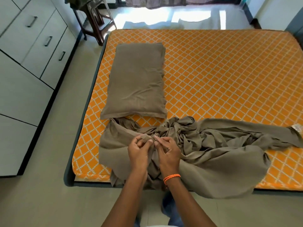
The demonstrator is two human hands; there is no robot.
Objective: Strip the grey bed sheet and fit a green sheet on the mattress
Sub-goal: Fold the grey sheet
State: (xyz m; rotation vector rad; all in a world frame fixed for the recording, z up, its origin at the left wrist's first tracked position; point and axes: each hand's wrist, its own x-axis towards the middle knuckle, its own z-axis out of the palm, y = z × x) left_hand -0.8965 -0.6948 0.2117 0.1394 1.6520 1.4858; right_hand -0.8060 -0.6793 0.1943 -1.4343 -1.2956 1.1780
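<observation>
1. Both hands meet over the crumpled sheet: the left hand (139, 149) pinches a folded edge of the cloth between thumb and fingers, and the right hand (167, 152), just beside it, pinches the same bunched edge with its fingertips.
2. Left of the bed stands a white wardrobe (27, 51) with dark bar handles, and beyond it, near the top, a dark wooden chair (95, 20) with green cloth draped over it.
3. On the left half of the orange lattice-patterned mattress (221, 71) lies a pillow (136, 81) in a grey-brown case, flat, its near end almost touching the heap.
4. That grey bed sheet (213, 148) is off most of the mattress and gathered in a wrinkled heap along the near edge; the pinched part lies at the heap's left-middle, directly under the fingers, while the rest spreads rightward and spills over the near side of the bed.
5. An orange braided wristband (171, 177) circles the right wrist.
6. At the far right, a thin tail of the sheet reaches the frame's edge.
</observation>
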